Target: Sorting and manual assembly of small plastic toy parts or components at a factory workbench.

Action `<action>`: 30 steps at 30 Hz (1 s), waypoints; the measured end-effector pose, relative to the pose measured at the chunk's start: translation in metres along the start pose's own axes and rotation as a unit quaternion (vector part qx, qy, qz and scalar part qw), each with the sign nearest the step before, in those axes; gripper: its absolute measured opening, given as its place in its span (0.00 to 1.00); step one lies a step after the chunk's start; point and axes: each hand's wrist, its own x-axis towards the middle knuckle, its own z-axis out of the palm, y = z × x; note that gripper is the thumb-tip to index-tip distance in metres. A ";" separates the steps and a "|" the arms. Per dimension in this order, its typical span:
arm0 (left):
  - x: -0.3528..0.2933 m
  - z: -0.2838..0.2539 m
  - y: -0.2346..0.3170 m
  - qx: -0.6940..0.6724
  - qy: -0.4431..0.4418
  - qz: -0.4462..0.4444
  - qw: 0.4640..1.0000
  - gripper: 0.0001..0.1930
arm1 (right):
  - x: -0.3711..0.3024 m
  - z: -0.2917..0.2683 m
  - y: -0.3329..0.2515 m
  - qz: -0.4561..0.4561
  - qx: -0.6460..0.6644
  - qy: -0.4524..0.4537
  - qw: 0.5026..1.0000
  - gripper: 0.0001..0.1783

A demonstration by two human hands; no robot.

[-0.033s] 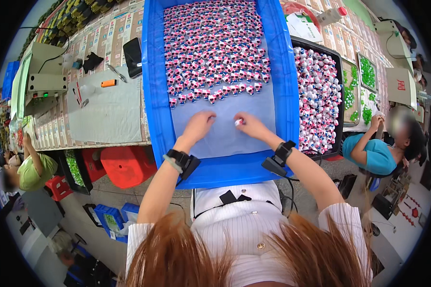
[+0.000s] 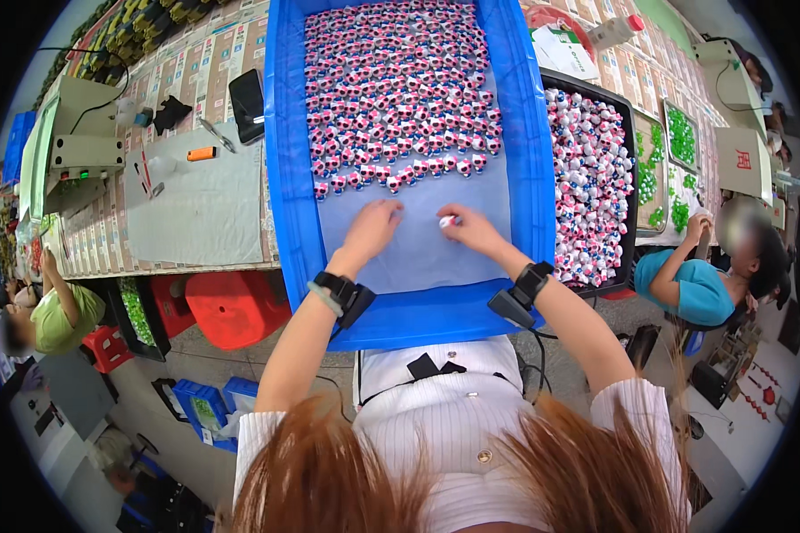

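Note:
Rows of small white, pink and blue cat-like figurines (image 2: 400, 98) stand close together on a pale sheet (image 2: 409, 258) inside a large blue tray (image 2: 400, 324). Over the bare near part of the sheet, my right hand (image 2: 473, 231) pinches one figurine (image 2: 447, 221) between thumb and fingertips. My left hand (image 2: 373, 226) hovers to its left, fingers bent and a little apart, with nothing visible in them. A gap separates the two hands. The front row of figurines is just beyond my fingertips.
A black tray (image 2: 629, 191) heaped with loose figurines (image 2: 591, 182) adjoins the blue tray on the right. Left on the table are a phone (image 2: 246, 105), an orange-handled tool (image 2: 202, 154) and a machine (image 2: 84, 151). Red stools (image 2: 231, 311) stand below; co-workers sit either side.
My right hand has shifted very slightly right with the figurine, which is turned a little. My left hand has moved slightly nearer the front row.

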 end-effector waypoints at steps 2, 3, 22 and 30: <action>0.014 0.006 0.003 0.039 0.062 0.068 0.995 0.10 | -0.006 -0.015 -0.004 0.077 0.235 0.009 0.969 0.16; 0.019 0.008 0.003 0.041 0.086 0.066 0.993 0.09 | -0.008 -0.017 -0.004 0.076 0.326 0.052 0.941 0.17; 0.050 0.042 0.056 0.094 0.041 0.163 0.981 0.09 | 0.034 -0.069 -0.010 0.108 -0.347 0.317 0.876 0.12; 0.066 0.054 0.071 0.134 0.094 0.188 0.968 0.13 | 0.024 -0.055 -0.022 0.103 -0.328 0.351 0.871 0.09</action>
